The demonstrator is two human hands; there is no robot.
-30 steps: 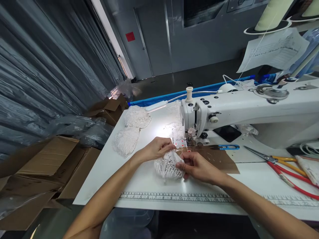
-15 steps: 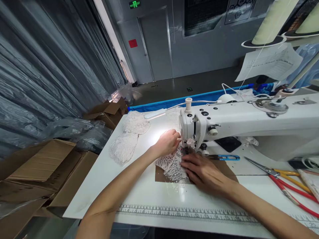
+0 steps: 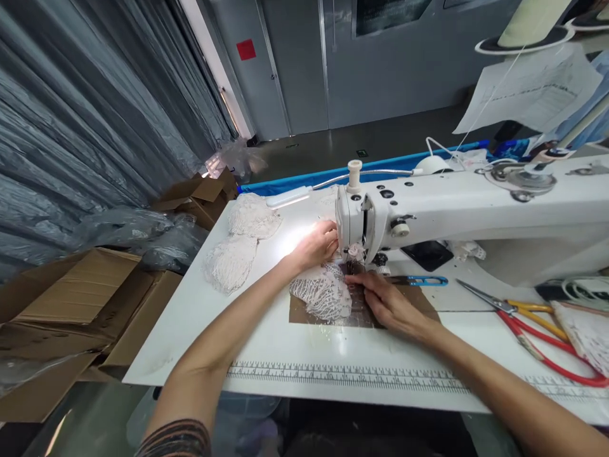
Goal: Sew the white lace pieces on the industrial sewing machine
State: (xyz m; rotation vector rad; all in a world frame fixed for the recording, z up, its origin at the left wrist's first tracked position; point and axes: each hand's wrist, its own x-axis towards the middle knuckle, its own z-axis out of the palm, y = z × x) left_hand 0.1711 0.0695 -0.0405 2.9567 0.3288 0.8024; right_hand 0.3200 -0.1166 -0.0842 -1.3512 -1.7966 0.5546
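A white lace piece [image 3: 321, 293] with a netted pattern lies below the needle area of the white sewing machine [image 3: 366, 219]. Beside the machine head, my left hand [image 3: 316, 244] has its fingers curled over the lace's far edge; the fingertips are partly hidden. My right hand [image 3: 390, 301] rests on the brown plate [image 3: 366, 311], index finger stretched out to touch the lace's right edge, the other fingers bent lower. A small pale fabric flower [image 3: 355, 252] shows by the presser foot. The needle's contact with the lace is hard to make out.
Two lace cups [image 3: 231, 263] lie at the table's left. Blue thread snips [image 3: 425, 280] and red-and-yellow-handled scissors [image 3: 511, 308] lie right. A lamp [image 3: 289, 198] lights the work; a ruler strip [image 3: 342, 377] runs along the front edge. Cardboard boxes [image 3: 78, 298] stand left.
The view has tilted down. My right hand has drawn off the lace toward its right edge, its spread fingers now closer together. More of the lace and brown plate shows.
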